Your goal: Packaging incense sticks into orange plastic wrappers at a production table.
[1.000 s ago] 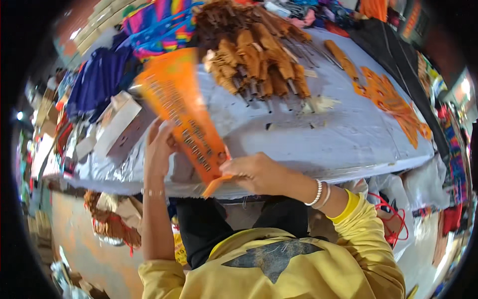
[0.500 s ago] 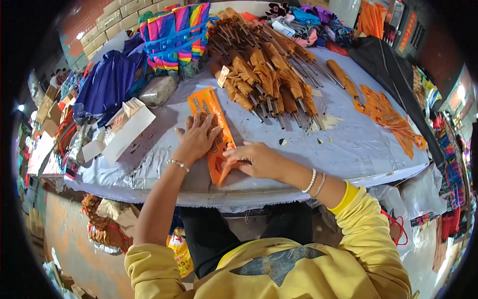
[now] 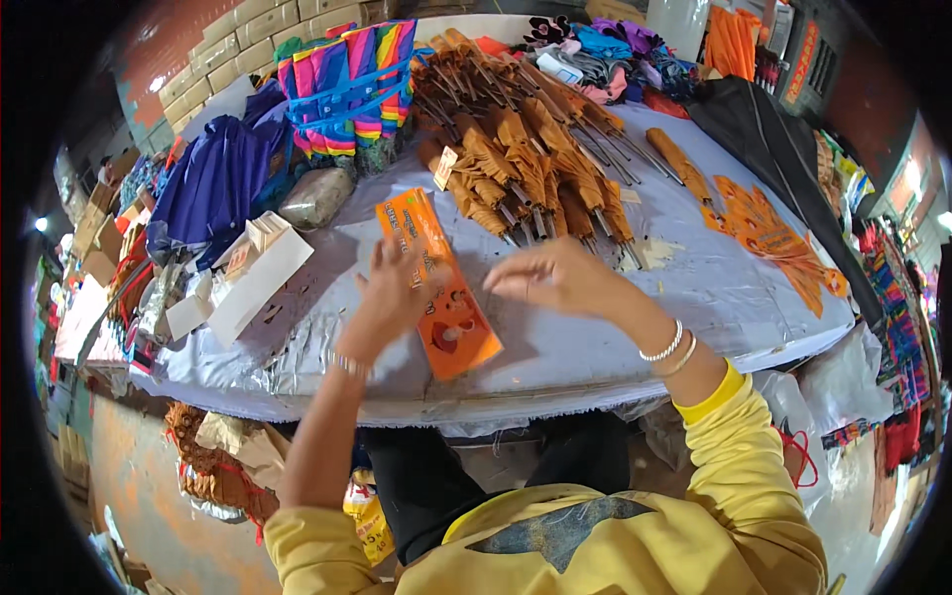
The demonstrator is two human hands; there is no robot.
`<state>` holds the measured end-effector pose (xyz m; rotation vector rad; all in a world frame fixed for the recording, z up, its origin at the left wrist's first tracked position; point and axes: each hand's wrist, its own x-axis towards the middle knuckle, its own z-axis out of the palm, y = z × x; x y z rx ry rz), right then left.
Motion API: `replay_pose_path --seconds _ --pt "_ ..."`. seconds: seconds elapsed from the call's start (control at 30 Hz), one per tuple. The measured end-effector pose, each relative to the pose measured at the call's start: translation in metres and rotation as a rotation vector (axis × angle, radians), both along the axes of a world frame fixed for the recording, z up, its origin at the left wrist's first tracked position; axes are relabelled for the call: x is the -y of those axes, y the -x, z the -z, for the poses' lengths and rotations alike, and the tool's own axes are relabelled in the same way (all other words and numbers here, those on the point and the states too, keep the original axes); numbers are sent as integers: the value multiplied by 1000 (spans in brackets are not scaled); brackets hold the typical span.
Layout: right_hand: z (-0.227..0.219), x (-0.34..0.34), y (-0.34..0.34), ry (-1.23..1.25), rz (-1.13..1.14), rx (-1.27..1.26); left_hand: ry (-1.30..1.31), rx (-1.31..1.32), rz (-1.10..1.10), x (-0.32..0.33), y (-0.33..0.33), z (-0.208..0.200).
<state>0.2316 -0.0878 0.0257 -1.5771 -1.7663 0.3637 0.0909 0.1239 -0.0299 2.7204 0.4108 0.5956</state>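
An orange printed flat packet [image 3: 464,332] lies slantwise on the cloth-covered table [image 3: 327,372], its lower part spread flat. My left hand [image 3: 395,290] is over the packet's left edge with its fingers stretched out, slightly blurred; whether it presses on the packet I cannot make out. To the right of the packet my right hand [image 3: 567,280] is raised, its fingers loosely bent and apart, with nothing visible in them. Just beyond that hand lies a heap of brown folded umbrellas [image 3: 516,139], metal shafts sticking out toward me.
A white open box of small cards [image 3: 260,263] and a clear-wrapped bundle [image 3: 317,198] stand at the left. Behind them are dark blue fabric [image 3: 213,178] and tied rainbow-striped umbrellas [image 3: 347,84]. One brown umbrella [image 3: 679,164], orange printed packets [image 3: 773,243] and black fabric [image 3: 773,139] lie right.
My right hand has let go of the packet's lower right edge and moved up and right. That edge, earlier folded up, now lies flat. My left hand has shifted slightly toward me.
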Motion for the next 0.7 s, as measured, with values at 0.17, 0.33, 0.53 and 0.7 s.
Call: replay_pose_path --seconds 0.17,0.33,0.53,0.7 --pt "1 -9 -50 -5 241 -382 -148 -76 215 79 59 -25" --pt "-4 -6 -19 108 230 -364 47 209 333 56 64 5" --pt "31 -13 23 73 112 -137 278 242 144 46 61 3" --pt "36 -24 43 101 155 52 431 101 24 47 62 -4"
